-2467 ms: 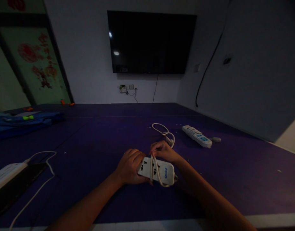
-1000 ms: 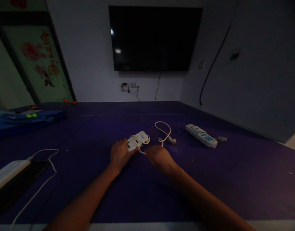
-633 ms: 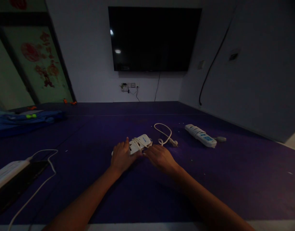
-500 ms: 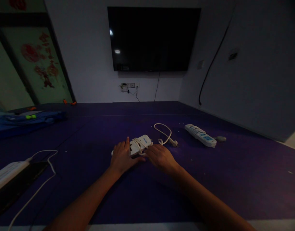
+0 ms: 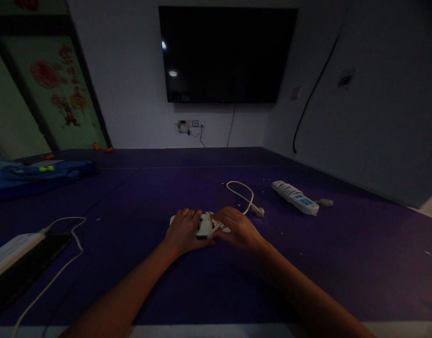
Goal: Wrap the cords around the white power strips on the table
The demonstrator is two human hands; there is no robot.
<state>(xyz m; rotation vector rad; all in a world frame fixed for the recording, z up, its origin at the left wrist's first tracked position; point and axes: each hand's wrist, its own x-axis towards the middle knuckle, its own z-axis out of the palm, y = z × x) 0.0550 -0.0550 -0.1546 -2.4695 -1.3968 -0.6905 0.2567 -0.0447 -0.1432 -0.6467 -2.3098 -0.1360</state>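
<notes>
A white power strip [image 5: 204,226] lies in front of me on the purple surface, its cord wound around the middle. My left hand [image 5: 185,231] is closed over its left part, fingers on top and thumb along the near side. With bent fingers, my right hand [image 5: 238,228] grips the wound cord at the strip's right part and hides that end. Beyond the right hand, the loose cord [image 5: 249,190] makes a curve and ends in a white plug [image 5: 258,211] lying on the surface.
A second white power strip [image 5: 296,198], cord wrapped round it, lies to the right. On the left are a white strip-like device [image 5: 15,251] with a cable, a dark flat object [image 5: 33,263] and blue cloth [image 5: 43,176]. A television [image 5: 226,54] hangs on the far wall.
The power strip has turned to lie more level and come slightly nearer. My right hand has shifted from its end onto the wound cord, and my left fingers have closed around the strip.
</notes>
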